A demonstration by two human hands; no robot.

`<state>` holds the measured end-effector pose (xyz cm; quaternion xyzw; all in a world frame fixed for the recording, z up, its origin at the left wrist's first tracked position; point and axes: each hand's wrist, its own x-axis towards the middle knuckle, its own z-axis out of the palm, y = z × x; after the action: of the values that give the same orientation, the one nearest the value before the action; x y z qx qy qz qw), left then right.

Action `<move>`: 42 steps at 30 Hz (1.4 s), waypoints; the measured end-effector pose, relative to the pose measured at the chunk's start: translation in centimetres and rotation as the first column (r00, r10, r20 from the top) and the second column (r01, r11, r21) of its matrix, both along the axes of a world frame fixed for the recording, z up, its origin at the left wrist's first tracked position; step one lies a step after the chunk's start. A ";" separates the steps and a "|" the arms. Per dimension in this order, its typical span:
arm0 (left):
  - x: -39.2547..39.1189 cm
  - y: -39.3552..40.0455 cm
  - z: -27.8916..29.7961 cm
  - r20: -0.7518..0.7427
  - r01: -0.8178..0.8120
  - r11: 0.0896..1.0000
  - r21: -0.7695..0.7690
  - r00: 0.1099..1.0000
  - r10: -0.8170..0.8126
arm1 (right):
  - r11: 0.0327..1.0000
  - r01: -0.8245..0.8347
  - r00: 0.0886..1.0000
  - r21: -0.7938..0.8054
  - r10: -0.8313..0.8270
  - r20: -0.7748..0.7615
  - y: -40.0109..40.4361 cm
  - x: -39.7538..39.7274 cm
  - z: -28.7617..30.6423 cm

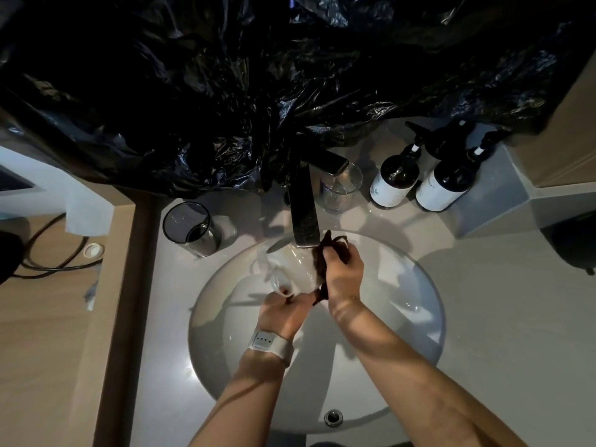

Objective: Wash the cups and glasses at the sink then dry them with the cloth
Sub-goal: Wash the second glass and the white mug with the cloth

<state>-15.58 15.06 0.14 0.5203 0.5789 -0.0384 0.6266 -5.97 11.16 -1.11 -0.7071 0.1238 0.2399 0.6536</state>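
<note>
At nine o'clock of the sink (419, 317), a dark-rimmed glass (190, 229) stands on the table (500, 317). Over the basin, the left hand (283, 312) grips the base of a clear glass (290, 269) tilted under the faucet (303, 211). The right hand (343, 274) curls around a dark cloth (322, 253) pressed against that glass. At one o'clock stands another glass (340, 188), then two pump bottles (442, 185).

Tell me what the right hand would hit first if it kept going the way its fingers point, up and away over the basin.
Probably the faucet spout: the right hand, gripping the dark cloth, sits just below its tip. Depth is unclear, so it could pass under.
</note>
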 end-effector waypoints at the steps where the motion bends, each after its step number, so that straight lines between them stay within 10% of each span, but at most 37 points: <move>1: -0.1 0.0 0.5 0.040 -0.014 1.000 -0.005 0.999 0.014 | 0.999 -0.030 0.999 -0.032 0.029 -0.038 0.0 0.7 -0.4; 7: -1.1 1.4 0.7 0.264 0.003 0.997 0.073 0.964 -0.022 | 0.977 -0.195 0.928 -0.084 0.156 -0.338 -3.5 0.9 -1.4; 11: -0.9 3.0 -0.6 0.316 -0.151 0.964 0.219 0.946 0.076 | 0.963 0.030 0.822 0.266 0.128 -0.555 -6.8 0.4 -0.7; 15: -0.5 3.5 -0.5 0.210 0.306 0.805 0.509 0.862 -0.461 | 0.841 0.102 0.749 0.531 0.286 -0.597 -9.8 0.9 1.5; 19: -1.1 2.4 -0.9 -0.010 0.534 0.472 0.701 0.669 -0.743 | 0.851 0.061 0.671 0.522 0.352 -0.652 -12.1 2.1 2.5; 21: -1.3 1.1 -0.2 -0.515 0.657 -0.124 0.743 0.444 -0.733 | 0.887 0.029 0.702 0.460 0.309 -0.641 -12.8 2.2 3.0; 23: -1.7 0.3 -0.6 -0.656 0.619 -0.372 0.692 0.325 -0.681 | 0.907 0.114 0.712 0.406 0.211 -0.670 -13.3 1.9 3.6; 26: -3.0 0.2 -1.8 -0.458 0.549 -0.174 0.818 0.438 -0.773 | 0.900 0.264 0.661 0.347 0.094 -0.744 -13.9 1.9 3.9; 29: -3.9 -1.0 -1.2 0.250 0.347 0.702 0.621 0.762 -0.597 | 0.910 0.262 0.633 0.321 0.089 -0.769 -13.8 2.2 3.4; 31: -4.0 -1.8 -0.5 0.493 -0.001 0.992 0.129 0.867 -0.063 | 0.926 0.242 0.662 0.290 0.061 -0.747 -13.1 2.2 3.7; 34: -4.4 -2.4 -0.7 0.359 -0.212 0.949 -0.232 0.888 0.286 | 0.939 0.261 0.704 0.224 -0.026 -0.710 -11.7 2.1 4.5; 38: -4.6 -2.9 -1.2 -0.099 0.197 0.927 0.319 0.980 -0.174 | 0.955 0.263 0.740 0.136 -0.109 -0.663 -10.5 2.1 4.5; 42: -3.9 -3.1 -0.3 -0.101 0.136 0.957 0.257 0.988 -0.113 | 0.943 0.267 0.762 0.199 -0.080 -0.643 -10.7 2.3 5.1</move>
<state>-19.50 11.94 -0.21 0.6322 0.5711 -0.0228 0.5232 -3.68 0.48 3.99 -0.4729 0.3644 0.4136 0.6874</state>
